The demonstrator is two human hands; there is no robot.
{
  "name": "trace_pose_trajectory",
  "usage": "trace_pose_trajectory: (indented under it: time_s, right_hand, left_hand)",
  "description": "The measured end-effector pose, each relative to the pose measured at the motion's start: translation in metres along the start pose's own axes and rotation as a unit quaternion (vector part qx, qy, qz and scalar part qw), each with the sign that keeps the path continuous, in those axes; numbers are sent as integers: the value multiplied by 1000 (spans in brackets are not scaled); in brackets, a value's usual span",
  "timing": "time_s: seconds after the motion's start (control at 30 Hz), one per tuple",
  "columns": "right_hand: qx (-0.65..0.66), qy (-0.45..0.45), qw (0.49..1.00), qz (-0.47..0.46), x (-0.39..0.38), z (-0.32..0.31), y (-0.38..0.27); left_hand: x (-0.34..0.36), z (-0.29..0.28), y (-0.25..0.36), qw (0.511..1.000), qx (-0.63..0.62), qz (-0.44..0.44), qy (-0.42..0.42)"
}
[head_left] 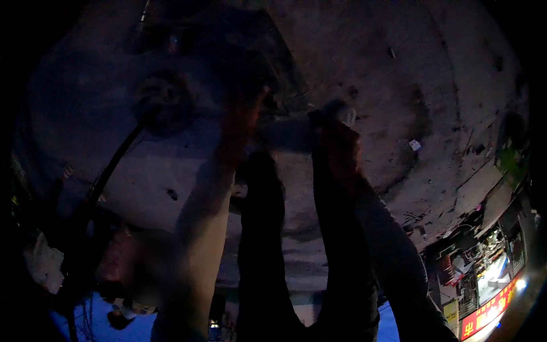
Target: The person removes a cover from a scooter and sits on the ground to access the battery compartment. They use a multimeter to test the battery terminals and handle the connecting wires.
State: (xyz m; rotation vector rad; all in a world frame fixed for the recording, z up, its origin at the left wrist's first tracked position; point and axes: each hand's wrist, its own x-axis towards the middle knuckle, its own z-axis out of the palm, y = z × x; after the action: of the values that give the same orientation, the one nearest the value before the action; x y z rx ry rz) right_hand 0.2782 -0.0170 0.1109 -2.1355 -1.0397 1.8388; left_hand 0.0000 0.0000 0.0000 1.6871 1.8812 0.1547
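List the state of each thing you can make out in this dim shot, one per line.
Left hand: raised, touching a dark blurred shape; grip unclear.
Right hand: raised, closed around a pale object.
Round dark fitting: fixed on the stained surface.
Dark cable: hanging from the fitting.

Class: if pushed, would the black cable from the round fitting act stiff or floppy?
The cable bends in one gentle curve, so it probably flexes yet keeps some shape. It looks thick, so likely weighty for its length. Joined to the round fitting, it would probably swing, not slide.
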Motion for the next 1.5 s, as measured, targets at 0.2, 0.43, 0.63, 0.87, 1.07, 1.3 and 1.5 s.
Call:
trace_pose_trajectory:
  time_s: [0.2, 0.43, 0.63, 0.87, 1.07, 1.3, 1.5]
  right_hand:
    - [282, -59, 956, -63, 101, 47, 33]
    - [495, -80, 864, -42, 106, 89, 84]
    - [563, -131, 813, -73, 91, 102, 93]
    - [631, -106, 766, -54, 50, 84, 51]
    - [455, -119, 882, 23, 36, 81, 6]
    - [31, -92, 992, -87, 56, 91, -23]
    - [-229, 7, 946, -229, 125, 88, -72]
  left_hand:
    - [46, 76, -62, 997, -20, -69, -25]
    - [50, 43, -7, 947, -258, -179, -62]
    - [37, 0, 9, 952, -249, -167, -61]
    - [-33, -38, 66, 978, -180, -17, -104]
    - [-46, -45, 89, 829, -462, -299, -102]
    - [-92, -9, 10, 981, -155, -91, 72]
    - [-56, -29, -34, 856, -437, -273, 43]
